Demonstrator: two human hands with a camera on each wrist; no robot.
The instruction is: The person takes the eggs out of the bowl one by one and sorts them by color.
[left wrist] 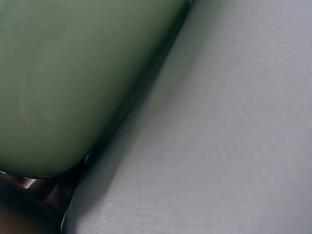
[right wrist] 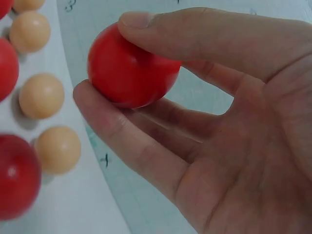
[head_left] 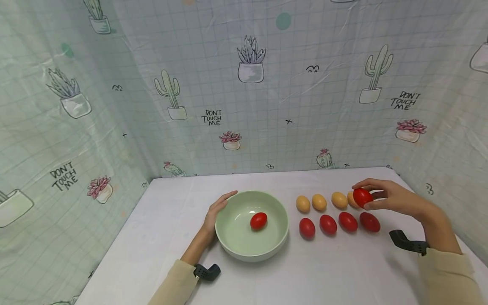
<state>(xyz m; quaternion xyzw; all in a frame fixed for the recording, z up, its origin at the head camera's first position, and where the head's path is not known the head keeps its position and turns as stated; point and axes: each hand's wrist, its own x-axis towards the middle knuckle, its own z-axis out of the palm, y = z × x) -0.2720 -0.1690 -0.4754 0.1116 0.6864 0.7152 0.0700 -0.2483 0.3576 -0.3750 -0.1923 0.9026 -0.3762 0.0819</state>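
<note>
My right hand (head_left: 396, 198) holds a smooth, glossy red egg-shaped object (right wrist: 126, 73) between thumb and fingertips, raised over the right end of the rows. In the right wrist view, the thumb presses one side and the fingers support the other. My left hand (head_left: 215, 214) rests along the left side of a pale green bowl (head_left: 280, 235), its fingers fairly straight and reaching up to the rim. Inside the bowl lies another red egg-shaped object (head_left: 259, 221). Only the green outer wall (left wrist: 73, 83) and a dark bit of hand show in the left wrist view.
Right of the bowl, a back row of smaller yellow egg-shaped objects (head_left: 319, 202) lies behind a front row of several red ones (head_left: 328, 224). The white table (head_left: 305, 271) meets a cactus-print cloth (head_left: 267, 101) at its back and sides.
</note>
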